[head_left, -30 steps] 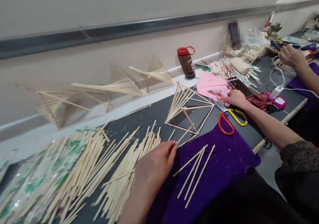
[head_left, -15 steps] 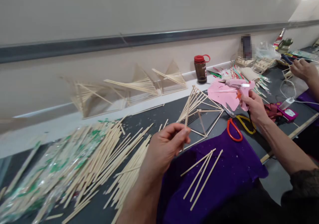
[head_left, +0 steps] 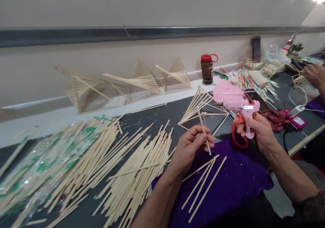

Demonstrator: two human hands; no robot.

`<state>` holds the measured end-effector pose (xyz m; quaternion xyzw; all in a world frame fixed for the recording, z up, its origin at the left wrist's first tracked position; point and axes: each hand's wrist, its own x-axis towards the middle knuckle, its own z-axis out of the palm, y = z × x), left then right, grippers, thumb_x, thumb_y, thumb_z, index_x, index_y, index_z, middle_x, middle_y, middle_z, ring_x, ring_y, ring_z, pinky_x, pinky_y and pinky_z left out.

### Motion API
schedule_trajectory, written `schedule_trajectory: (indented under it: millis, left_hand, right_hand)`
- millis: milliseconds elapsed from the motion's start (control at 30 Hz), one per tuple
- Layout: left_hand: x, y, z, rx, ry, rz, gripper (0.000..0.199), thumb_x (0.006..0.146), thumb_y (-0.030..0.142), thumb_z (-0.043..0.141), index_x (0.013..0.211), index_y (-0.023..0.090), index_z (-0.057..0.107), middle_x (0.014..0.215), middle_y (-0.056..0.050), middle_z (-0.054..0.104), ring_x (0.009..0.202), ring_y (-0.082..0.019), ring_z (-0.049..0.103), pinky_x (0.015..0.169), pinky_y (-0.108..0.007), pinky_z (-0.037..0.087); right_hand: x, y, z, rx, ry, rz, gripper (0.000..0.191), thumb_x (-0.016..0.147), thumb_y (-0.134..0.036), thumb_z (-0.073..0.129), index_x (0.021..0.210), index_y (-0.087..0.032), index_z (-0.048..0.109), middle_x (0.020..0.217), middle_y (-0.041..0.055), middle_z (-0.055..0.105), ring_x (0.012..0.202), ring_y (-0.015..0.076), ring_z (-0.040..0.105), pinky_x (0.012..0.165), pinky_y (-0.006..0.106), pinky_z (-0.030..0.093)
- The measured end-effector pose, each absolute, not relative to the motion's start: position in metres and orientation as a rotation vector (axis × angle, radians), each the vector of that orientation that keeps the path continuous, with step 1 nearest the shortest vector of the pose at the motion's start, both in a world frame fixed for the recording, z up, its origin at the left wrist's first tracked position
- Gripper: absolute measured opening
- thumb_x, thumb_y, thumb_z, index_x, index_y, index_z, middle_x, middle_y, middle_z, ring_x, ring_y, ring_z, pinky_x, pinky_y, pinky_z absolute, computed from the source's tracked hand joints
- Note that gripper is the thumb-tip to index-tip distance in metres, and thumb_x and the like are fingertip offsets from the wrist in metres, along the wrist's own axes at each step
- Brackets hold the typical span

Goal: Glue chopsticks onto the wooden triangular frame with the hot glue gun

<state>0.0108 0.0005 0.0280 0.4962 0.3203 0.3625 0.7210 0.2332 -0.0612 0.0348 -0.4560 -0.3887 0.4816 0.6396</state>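
My left hand (head_left: 194, 143) pinches a thin wooden stick (head_left: 202, 124) between thumb and fingers, its lower end sticking out below them. My right hand (head_left: 256, 130) is wrapped around the handle of a pink glue gun (head_left: 237, 107), whose nozzle points left toward the stick, a gap between them. Behind the left hand stands a stick frame (head_left: 194, 107) on the dark table. Scissors with a red handle (head_left: 240, 138) lie partly hidden under the glue gun. Several loose sticks (head_left: 207, 190) rest on a purple cloth (head_left: 233, 174) below my hands.
Piles of wooden sticks (head_left: 139, 174) and plastic-wrapped bundles (head_left: 58, 153) cover the left side. Finished-looking twisted stick frames (head_left: 142, 82) stand against the wall. A brown bottle with a red lid (head_left: 207, 70) stands at the back. Another person's hand (head_left: 315, 74) is at far right.
My right hand has brought the glue gun down and nearer to my left hand. My left hand, with the stick, has shifted right, and the stick now leans the other way.
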Motion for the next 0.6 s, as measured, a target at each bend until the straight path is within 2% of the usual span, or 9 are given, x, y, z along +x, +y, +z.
schedule_trajectory:
  millis: [200,367,600]
  left_hand:
    - [0.012,0.003,0.020,1.047,0.650,0.748,0.028,0.078,0.039,0.074,0.090,0.016,0.064,0.070,-0.003,0.071,0.059,-0.011,0.063,0.054,-0.020,0.046]
    - [0.015,-0.002,0.018,1.015,0.626,0.672,0.023,0.080,0.035,0.071,0.091,0.016,0.065,0.072,-0.003,0.071,0.060,-0.010,0.062,0.055,-0.020,0.045]
    - [0.016,-0.004,0.019,0.998,0.641,0.657,0.022,0.080,0.033,0.070,0.091,0.016,0.065,0.070,-0.003,0.070,0.059,-0.011,0.062,0.055,-0.021,0.044]
  right_hand:
    - [0.219,-0.066,0.030,-1.034,-0.926,0.981,0.024,0.086,-0.040,0.062,0.092,-0.017,0.061,0.083,0.0054,0.072,0.050,0.0098,0.058,0.042,0.021,0.039]
    - [0.212,-0.072,0.036,-1.068,-1.011,0.896,0.020,0.088,-0.037,0.062,0.088,-0.017,0.061,0.079,0.0043,0.070,0.050,0.0095,0.057,0.046,0.022,0.043]
    - [0.214,-0.077,0.030,-1.112,-1.066,0.861,0.016,0.089,-0.035,0.060,0.086,-0.019,0.061,0.069,0.0010,0.067,0.046,0.0094,0.054,0.043,0.021,0.040]
